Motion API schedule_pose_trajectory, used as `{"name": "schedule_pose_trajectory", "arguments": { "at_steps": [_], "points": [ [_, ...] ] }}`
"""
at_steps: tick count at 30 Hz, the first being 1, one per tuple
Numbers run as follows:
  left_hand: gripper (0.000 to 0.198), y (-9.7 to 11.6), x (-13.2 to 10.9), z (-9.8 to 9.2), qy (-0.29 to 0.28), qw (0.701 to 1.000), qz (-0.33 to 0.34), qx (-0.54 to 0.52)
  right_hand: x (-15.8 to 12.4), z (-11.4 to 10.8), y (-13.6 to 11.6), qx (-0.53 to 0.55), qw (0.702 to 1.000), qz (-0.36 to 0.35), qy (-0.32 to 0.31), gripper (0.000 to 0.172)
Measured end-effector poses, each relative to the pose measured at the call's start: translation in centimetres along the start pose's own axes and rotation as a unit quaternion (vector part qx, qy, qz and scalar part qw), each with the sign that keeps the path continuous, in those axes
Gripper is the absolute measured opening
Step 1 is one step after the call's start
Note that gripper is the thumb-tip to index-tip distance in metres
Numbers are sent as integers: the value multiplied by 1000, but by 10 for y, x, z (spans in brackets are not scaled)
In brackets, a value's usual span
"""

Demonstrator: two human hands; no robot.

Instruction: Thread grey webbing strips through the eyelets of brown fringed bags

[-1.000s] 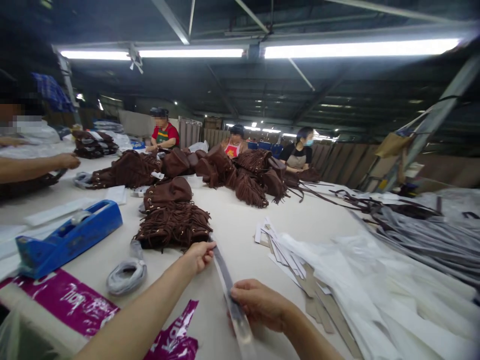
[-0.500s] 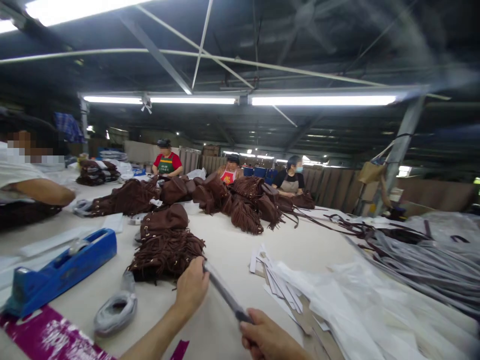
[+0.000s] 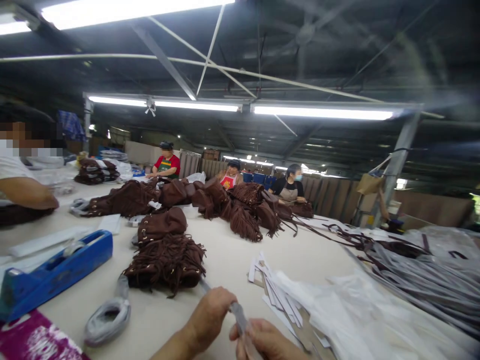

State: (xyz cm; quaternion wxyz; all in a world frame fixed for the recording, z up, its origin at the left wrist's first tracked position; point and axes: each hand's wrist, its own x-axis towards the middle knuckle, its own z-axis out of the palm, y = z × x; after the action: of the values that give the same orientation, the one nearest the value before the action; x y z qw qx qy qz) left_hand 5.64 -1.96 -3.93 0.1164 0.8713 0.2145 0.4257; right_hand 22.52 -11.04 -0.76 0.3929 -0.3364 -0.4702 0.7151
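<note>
My left hand [image 3: 208, 316] is closed on a strap [image 3: 239, 316] covered in grey-looking wrap. My right hand [image 3: 264, 339] pinches the same strap lower down, close to the left. A short length of strap spans the gap between them, and another part runs back from my left hand toward a brown fringed bag [image 3: 165, 257]. This bag lies on the pale table with its fringe facing me and metal eyelets along its edges. Left of my hands, a coiled wrapped strap [image 3: 107, 321] rests beside the bag.
A blue tape dispenser [image 3: 60, 275] stands at left above a purple printed sheet [image 3: 35, 337]. Brown bags [image 3: 243, 215] are heaped farther back. Paper strips [image 3: 275, 285], white sheets [image 3: 337, 310] and wrapped straps [image 3: 416, 275] lie right. A co-worker's arm [image 3: 28, 192] is at left; others sit beyond.
My left hand has slid down the strap, away from the bag and toward my right hand. The stretch of strap between the hands is now much shorter.
</note>
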Motion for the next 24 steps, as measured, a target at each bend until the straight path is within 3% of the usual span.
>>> {"name": "schedule_pose_trajectory", "arguments": {
  "at_steps": [4, 8, 11, 14, 19, 22, 24],
  "points": [
    [21, 14, 14, -17, -23, 989, -74, -128, 1, 14, -5, 126, 991, -47, -1, 44],
    [20, 5, 22, -19, 1, 966, -139, -219, 23, 18, -11, 131, 986, -91, 54, 38],
    [30, -11, 21, -14, 27, 965, -148, -216, 42, 13, -17, 115, 979, -114, 121, 40],
    [31, -25, 18, -9, 36, 973, -142, -177, 53, 8, -21, 101, 978, -113, 145, 41],
    [29, -37, 14, -12, 71, 983, -133, -104, 44, -1, -21, 31, 999, -9, 33, 40],
    [23, -37, 14, -15, 94, 992, -74, -36, 29, -7, -19, 19, 999, 33, -32, 58],
    [23, -36, 15, -16, 94, 994, -45, -9, 22, -8, -18, 22, 999, 35, -33, 62]
  ]
}}
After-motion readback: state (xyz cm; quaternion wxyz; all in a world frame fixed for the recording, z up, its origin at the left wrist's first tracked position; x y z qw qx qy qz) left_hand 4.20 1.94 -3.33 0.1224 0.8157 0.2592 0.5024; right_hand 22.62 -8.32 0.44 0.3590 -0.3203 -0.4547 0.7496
